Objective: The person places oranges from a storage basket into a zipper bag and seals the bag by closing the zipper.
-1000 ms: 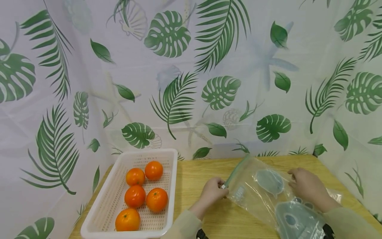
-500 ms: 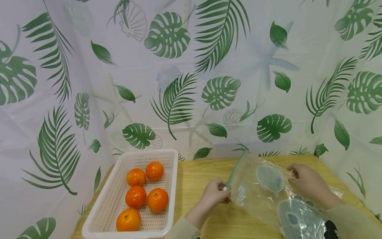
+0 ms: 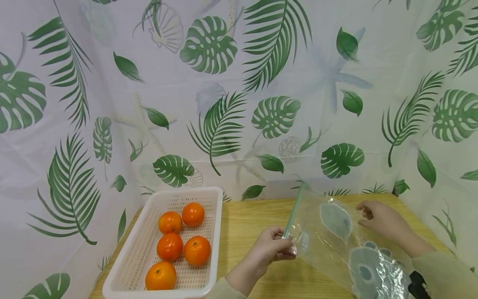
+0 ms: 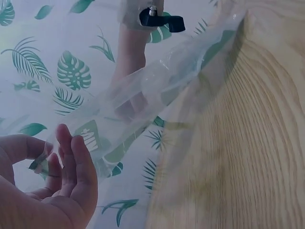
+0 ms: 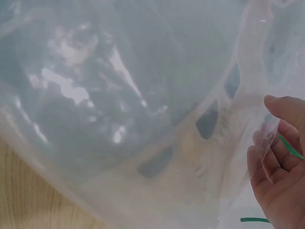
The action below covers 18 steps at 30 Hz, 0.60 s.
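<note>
A large clear zip bag [image 3: 317, 249] with a green zip strip [image 3: 295, 209] and grey-green cartoon prints stands tilted over the right half of the table. My left hand [image 3: 272, 249] pinches its near corner, at the end of the zip strip; in the left wrist view, thumb and forefinger [image 4: 28, 145] meet at that corner, the other fingers raised. On the bag's far right side, my right hand [image 3: 384, 222] has its fingers curled at the edge. The right wrist view shows crumpled plastic against those curled fingers [image 5: 274, 162], the thumb standing above.
Left of the bag sits a white perforated basket [image 3: 218, 249] with several oranges [image 3: 196, 250] in it. The wooden table [image 3: 246, 216] meets a white leaf-printed cloth [image 3: 231, 178] at the back and sides.
My left hand has shifted slightly right with the bag's corner. The zip strip stands steeper, and the bag's printed face has turned a little. My right hand has stayed almost in place.
</note>
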Available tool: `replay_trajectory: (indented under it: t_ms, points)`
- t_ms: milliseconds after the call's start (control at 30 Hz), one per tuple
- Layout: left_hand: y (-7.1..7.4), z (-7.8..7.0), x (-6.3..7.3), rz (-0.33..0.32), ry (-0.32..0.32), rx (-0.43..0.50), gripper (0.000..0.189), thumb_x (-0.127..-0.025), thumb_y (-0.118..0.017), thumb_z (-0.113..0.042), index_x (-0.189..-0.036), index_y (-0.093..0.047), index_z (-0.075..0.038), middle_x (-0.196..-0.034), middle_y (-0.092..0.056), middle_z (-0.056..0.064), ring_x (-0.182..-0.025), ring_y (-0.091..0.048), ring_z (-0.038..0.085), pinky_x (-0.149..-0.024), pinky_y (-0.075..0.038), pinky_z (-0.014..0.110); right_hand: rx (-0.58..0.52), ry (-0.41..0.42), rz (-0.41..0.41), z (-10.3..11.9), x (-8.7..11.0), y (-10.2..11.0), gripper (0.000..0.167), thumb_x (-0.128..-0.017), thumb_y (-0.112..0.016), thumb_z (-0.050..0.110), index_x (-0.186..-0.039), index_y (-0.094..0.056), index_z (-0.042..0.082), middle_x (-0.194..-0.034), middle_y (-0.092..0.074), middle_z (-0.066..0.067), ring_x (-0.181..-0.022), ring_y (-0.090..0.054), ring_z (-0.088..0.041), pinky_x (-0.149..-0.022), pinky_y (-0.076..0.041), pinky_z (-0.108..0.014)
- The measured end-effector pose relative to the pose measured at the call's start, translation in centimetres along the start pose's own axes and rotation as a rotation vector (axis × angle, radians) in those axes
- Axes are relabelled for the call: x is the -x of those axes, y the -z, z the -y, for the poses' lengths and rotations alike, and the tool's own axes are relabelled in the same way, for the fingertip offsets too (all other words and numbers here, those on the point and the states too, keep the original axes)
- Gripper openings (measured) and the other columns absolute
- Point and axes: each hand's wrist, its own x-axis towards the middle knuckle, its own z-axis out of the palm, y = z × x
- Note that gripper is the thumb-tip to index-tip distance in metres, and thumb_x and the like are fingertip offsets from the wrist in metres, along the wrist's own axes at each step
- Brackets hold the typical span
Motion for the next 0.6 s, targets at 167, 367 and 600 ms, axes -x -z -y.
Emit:
replay_trajectory:
  t_ms: [167,367,600]
  points:
    - [-0.2,-0.6,0.8,0.070,-0.005,0.048,0.026,-0.092,-0.065,0.001,-0.118,-0.068,0.003,-0.084,-0.071,0.001,-0.067,-0.069,0.006,-0.077,-0.065,0.029,-0.010,0.020,0.005,0.7,-0.1,0.5,0.037,-0.092,-0.078,0.013,-0.119,-0.068,-0.011,-0.101,-0.074,-0.018,-0.091,-0.070,-0.032,-0.080,-0.059,-0.053]
    - [-0.4,-1.6,1.7,0.106,-0.006,0.072,0.039,-0.097,-0.063,0.000,-0.135,-0.062,0.003,-0.098,-0.073,0.005,-0.071,-0.070,0.007,-0.079,-0.065,0.028,0.019,0.046,-0.019,1.8,-0.4,0.5,0.033,-0.091,-0.080,0.014,-0.114,-0.070,-0.008,-0.097,-0.074,-0.016,-0.088,-0.070,-0.031,-0.077,-0.059,-0.051]
    - [-0.5,-2.6,2.8,0.108,-0.022,0.110,0.042,-0.097,-0.064,0.001,-0.139,-0.058,0.004,-0.113,-0.073,0.012,-0.079,-0.071,0.010,-0.075,-0.063,0.023,0.005,0.071,-0.015,2.9,-0.8,0.0,0.033,-0.090,-0.081,0.012,-0.113,-0.071,-0.009,-0.095,-0.074,-0.014,-0.086,-0.070,-0.029,-0.076,-0.059,-0.049]
